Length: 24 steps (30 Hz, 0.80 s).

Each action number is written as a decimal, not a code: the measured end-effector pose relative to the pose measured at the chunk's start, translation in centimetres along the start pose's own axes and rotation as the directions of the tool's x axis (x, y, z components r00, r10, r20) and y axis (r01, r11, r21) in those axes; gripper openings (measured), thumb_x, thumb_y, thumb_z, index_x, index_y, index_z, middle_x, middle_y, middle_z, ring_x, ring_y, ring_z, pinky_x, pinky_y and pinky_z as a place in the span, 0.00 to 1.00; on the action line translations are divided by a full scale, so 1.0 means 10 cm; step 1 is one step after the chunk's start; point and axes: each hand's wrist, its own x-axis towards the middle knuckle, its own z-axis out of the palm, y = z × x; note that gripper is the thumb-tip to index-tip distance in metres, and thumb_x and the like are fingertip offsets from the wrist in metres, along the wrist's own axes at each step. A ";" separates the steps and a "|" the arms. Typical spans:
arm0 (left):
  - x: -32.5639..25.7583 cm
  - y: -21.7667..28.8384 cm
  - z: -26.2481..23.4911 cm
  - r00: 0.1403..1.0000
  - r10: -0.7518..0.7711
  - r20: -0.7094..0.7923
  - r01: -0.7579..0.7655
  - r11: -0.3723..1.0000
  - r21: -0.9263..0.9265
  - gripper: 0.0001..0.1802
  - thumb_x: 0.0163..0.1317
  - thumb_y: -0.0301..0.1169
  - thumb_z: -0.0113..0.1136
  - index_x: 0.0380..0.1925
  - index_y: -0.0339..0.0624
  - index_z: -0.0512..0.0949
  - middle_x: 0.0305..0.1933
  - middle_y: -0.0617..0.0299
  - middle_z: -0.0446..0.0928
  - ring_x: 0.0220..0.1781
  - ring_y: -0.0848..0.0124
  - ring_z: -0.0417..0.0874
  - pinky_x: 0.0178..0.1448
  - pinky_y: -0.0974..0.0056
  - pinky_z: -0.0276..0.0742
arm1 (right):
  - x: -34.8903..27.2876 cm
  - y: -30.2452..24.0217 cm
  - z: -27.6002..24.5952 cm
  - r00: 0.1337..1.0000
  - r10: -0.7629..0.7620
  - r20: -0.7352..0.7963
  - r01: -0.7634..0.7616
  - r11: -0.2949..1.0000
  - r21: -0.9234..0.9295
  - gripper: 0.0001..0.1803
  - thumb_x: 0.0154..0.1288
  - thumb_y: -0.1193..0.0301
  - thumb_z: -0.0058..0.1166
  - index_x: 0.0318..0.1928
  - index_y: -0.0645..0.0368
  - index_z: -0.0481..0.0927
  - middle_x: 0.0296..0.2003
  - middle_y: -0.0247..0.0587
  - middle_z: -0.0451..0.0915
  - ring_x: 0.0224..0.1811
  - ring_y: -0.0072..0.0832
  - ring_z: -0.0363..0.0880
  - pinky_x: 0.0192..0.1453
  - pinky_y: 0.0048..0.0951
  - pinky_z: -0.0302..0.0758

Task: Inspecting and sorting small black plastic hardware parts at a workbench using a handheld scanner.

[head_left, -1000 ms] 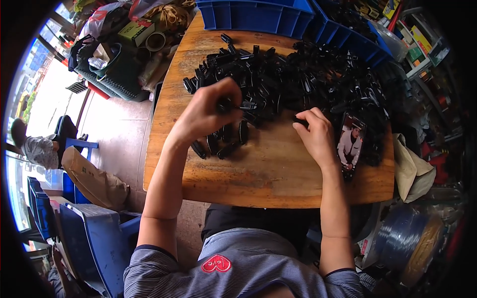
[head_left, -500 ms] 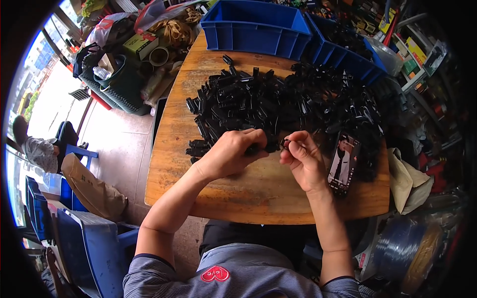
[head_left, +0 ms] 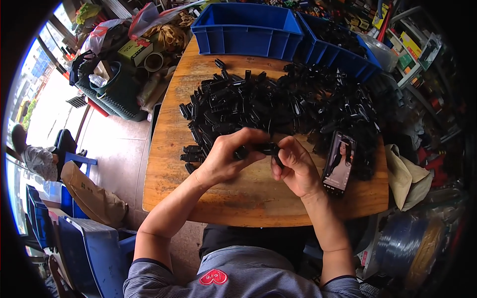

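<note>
The grip of both hands is clamped on one small black plastic part (head_left: pixel 263 148), left hand (head_left: pixel 226 158) and right hand (head_left: pixel 294 166) pinching it from opposite ends just above the wooden worktop (head_left: pixel 248 198), in front of the heap of like black parts (head_left: pixel 283 107). It looks like a fitting or pressing-together step; the next move would call for steady, aligned pressure from both sides.

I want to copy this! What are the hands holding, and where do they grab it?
Both hands hold one small black plastic part between them: the left hand pinches its left end, the right hand its right end, above the wooden table.
</note>
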 end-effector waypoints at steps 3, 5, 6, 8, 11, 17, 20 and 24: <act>0.00 -0.01 -0.03 0.993 0.087 0.082 -0.097 0.987 0.130 0.16 0.49 0.23 0.65 0.41 0.39 0.78 0.32 0.60 0.78 0.33 0.70 0.79 0.37 0.69 0.73 | 0.00 0.02 -0.14 0.993 0.100 0.064 -0.100 0.995 0.006 0.12 0.63 0.65 0.55 0.42 0.55 0.71 0.27 0.35 0.75 0.26 0.24 0.74 0.28 0.24 0.72; 0.00 -0.05 -0.03 0.986 0.131 0.103 -0.147 0.975 0.169 0.18 0.49 0.24 0.65 0.42 0.39 0.78 0.32 0.59 0.78 0.32 0.70 0.79 0.37 0.69 0.73 | 0.00 0.01 -0.14 0.982 0.167 0.089 -0.167 0.986 -0.001 0.13 0.63 0.64 0.54 0.43 0.55 0.71 0.27 0.36 0.75 0.25 0.25 0.74 0.28 0.26 0.73; -0.02 -0.09 -0.02 0.993 0.057 0.101 -0.069 0.991 0.119 0.16 0.51 0.25 0.65 0.42 0.38 0.78 0.32 0.60 0.78 0.33 0.71 0.79 0.38 0.69 0.73 | -0.02 0.01 -0.10 0.981 0.191 0.033 -0.190 0.981 -0.030 0.13 0.64 0.63 0.53 0.45 0.56 0.70 0.31 0.36 0.75 0.28 0.24 0.75 0.32 0.26 0.73; -0.05 -0.09 0.02 0.995 -0.019 0.096 0.012 0.997 0.074 0.15 0.52 0.27 0.65 0.42 0.37 0.77 0.32 0.61 0.78 0.33 0.72 0.78 0.39 0.69 0.73 | -0.01 0.02 0.03 0.976 0.216 -0.015 -0.216 0.975 -0.058 0.14 0.65 0.63 0.52 0.46 0.56 0.70 0.34 0.36 0.75 0.32 0.23 0.75 0.36 0.27 0.74; -0.05 -0.04 0.12 0.928 -0.332 0.171 0.373 0.839 -0.395 0.17 0.58 0.34 0.63 0.42 0.33 0.75 0.33 0.66 0.76 0.34 0.77 0.76 0.42 0.70 0.73 | -0.01 0.07 0.08 0.997 -0.078 -0.025 0.068 0.957 -0.283 0.21 0.66 0.59 0.51 0.53 0.58 0.67 0.46 0.35 0.72 0.49 0.20 0.69 0.53 0.24 0.68; 0.00 0.12 0.02 0.921 -0.332 0.206 0.375 0.897 -0.232 0.21 0.54 0.29 0.65 0.46 0.31 0.73 0.33 0.58 0.79 0.34 0.74 0.81 0.40 0.70 0.76 | 0.20 -0.04 0.05 0.832 -0.462 0.308 0.419 0.157 -0.894 0.26 0.64 0.54 0.50 0.52 0.62 0.72 0.47 0.42 0.73 0.45 0.30 0.71 0.48 0.29 0.69; 0.05 0.06 -0.12 0.946 -0.271 0.177 0.279 0.960 -0.019 0.19 0.52 0.25 0.63 0.45 0.33 0.74 0.33 0.59 0.81 0.35 0.73 0.82 0.42 0.70 0.75 | 0.26 -0.03 0.02 0.799 -0.448 0.400 0.373 -0.153 -0.915 0.31 0.68 0.48 0.37 0.57 0.61 0.70 0.55 0.49 0.70 0.52 0.41 0.69 0.57 0.34 0.64; 0.11 -0.10 -0.45 0.957 -0.283 -0.058 0.264 0.939 -0.222 0.14 0.51 0.20 0.61 0.39 0.41 0.74 0.37 0.65 0.77 0.39 0.77 0.76 0.43 0.69 0.73 | 0.22 -0.10 -0.21 0.811 -0.497 0.309 0.227 -0.221 -0.949 0.18 0.66 0.64 0.48 0.51 0.62 0.75 0.47 0.43 0.77 0.46 0.39 0.73 0.51 0.31 0.69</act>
